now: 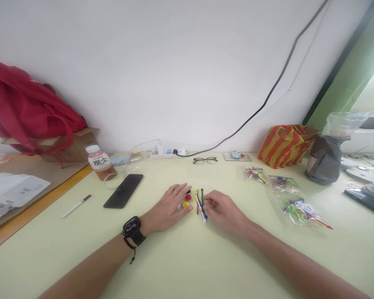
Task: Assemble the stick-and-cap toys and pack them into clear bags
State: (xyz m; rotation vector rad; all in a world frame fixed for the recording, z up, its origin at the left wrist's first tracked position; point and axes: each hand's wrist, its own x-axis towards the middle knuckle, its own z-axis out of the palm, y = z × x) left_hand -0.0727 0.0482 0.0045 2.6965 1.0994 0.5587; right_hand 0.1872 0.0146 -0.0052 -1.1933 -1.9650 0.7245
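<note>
My left hand (170, 207) lies flat on the pale green table (162, 265), fingers stretched out, palm down. Along its fingertips sit small round pieces: a red disc (188, 197), a yellow disc (186, 204) and a black one (188, 192), partly covered by the hand. Just right of them lies a cluster of thin plastic arrows (200, 207) in white, blue, black, red, yellow and green. My right hand (222, 209) rests at the right side of these arrows. Its fingers are loosely curled, with thumb and index apart, close to or touching the arrows.
Clear bags of similar coloured pieces (302, 207) lie at right, by a striped bag (286, 145) and a dark plastic bag (326, 162). Glasses (205, 160) and a power strip (168, 153) are at the back. A phone (124, 191), bottle (101, 162) and pen (76, 206) are left.
</note>
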